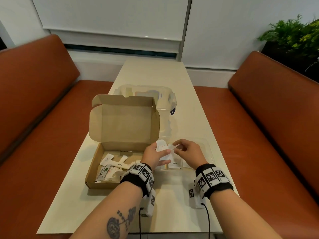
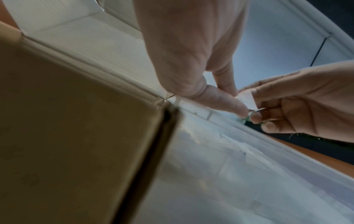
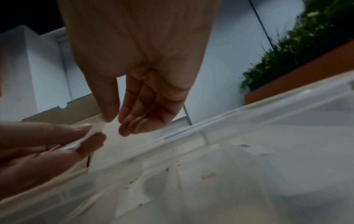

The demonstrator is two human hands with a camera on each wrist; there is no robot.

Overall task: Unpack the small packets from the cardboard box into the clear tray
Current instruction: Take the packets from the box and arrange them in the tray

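Packets, the task's own items, sit in three places at this moment, listed below after the larger fixtures.

1. Table [image 1: 155, 69]: long, pale, running away from me between two orange benches [image 1: 34, 100].
2. Cardboard box [image 1: 96, 168]: lid raised, on my left side of the table. Loose packets [image 1: 110, 165], among them long sugar sticks and one marked Stevia, lie scattered on its floor, so unpacking is judged to be partly done.
3. Clear tray [image 1: 209, 152]: just beside the box on its right. A few flat packets already lie in it; one reads Pepper. A second clear container [image 1: 170, 97] stands farther back.
4. My left hand [image 1: 155, 155]: over the seam between box and tray, fingers curled round a small bunch of white packets [image 1: 161, 146].
5. My right hand [image 1: 187, 150]: over the tray, thumb and forefinger pinching the edge of one packet in that bunch; the remaining fingers hang loosely curled.

Governing relation: the tray lies directly below and slightly right of both hands, and my right hand is the nearer one to it. The next move, in my judgement, calls for drawing the pinched packet rightward out of the bunch and lowering it flat into the tray.
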